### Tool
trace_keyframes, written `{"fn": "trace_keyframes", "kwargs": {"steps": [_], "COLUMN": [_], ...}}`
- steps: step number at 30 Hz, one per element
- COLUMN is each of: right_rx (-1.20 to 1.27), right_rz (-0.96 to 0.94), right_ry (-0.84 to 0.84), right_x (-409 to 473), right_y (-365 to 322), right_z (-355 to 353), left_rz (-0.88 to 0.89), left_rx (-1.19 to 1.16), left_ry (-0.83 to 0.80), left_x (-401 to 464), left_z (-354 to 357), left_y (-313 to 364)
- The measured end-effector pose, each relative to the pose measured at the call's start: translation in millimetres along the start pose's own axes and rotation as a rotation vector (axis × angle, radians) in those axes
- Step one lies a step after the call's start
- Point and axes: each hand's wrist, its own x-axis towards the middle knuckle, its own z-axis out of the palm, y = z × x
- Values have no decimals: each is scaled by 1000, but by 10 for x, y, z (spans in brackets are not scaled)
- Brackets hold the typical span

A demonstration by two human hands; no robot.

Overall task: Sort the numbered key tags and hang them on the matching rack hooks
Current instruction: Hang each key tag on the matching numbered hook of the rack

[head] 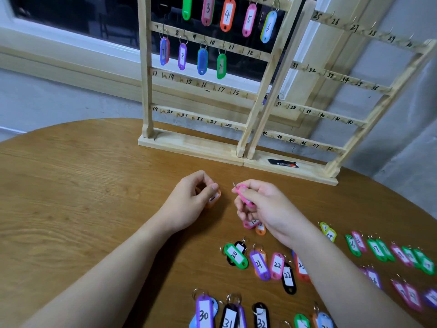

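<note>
Pink tag [244, 196]: the right hand [267, 207] is pinching it above the tabletop [82, 185], with its metal ring pointing up and toward the racks; its number is not readable.
Orange tag [214, 198]: the left hand [191, 200] is holding it just over the tabletop; the fingers [210, 189] are curling around it and covering most of its white label.
Fingers of both hands: they are curled narrow, each hand gripping one tag; the two hands are staying near each other but apart.
Tags under the right hand: one pink tag and one orange tag [260, 229] are lying together on the tabletop, partly hidden by the hand.
Sorted tags on the tabletop: they are lying in small groups by number; a green tag 20 [235, 255] is lying on a black one, then 21, 22 and 23 are following to the right, and 30, 31, 32 are lying at the near edge. The groups on the far right are too blurred for counting.
Left rack [146, 91]: nine tags are hanging on it, five on the top rail (the first green, then 3, 4, 5, 6) and four on the rail below at hooks 7 to 10. The hooks from 11 to 24 are carrying nothing.
Right rack [369, 124]: it is standing just beside the left one, with hooks numbered 25 to 48, and no tag is hanging there.
Black card [282, 163]: it is lying on the base of the right rack.
</note>
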Motion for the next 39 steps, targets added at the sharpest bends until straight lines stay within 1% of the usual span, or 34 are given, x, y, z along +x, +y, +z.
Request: {"fn": "trace_keyframes", "kwargs": {"steps": [3,11,17,21,24,29,34,36,39], "right_rx": [-2,-61,-93,-40,-51,-20,127,139,182], "right_rz": [-9,-88,-241,-334,-393,-478,-494,-507,-536], "right_ry": [10,61,86,115,158,277,347,369,392], "right_x": [13,135,384,598,757,979,1159,1210,1267], "right_y": [-8,-213,-593,-926,-1142,-1459,-1607,-1600,-1601], "right_z": [-16,-129,-365,-491,-541,-516,-376,-301,-205], "left_rz": [15,86,204,277,318,384,419,428,397], "left_rx": [2,94,130,175,232,436,464,449,402], "left_ry": [25,169,239,326,340,377,429,458,465], "left_x": [4,17,522,1022,1363,1737,1828,1844,1874], "left_z": [8,-55,-280,-410,-490,-619,-736,-777,-841], "left_y": [-14,109,483,882,1169,1434,1527,1518,1475]}}
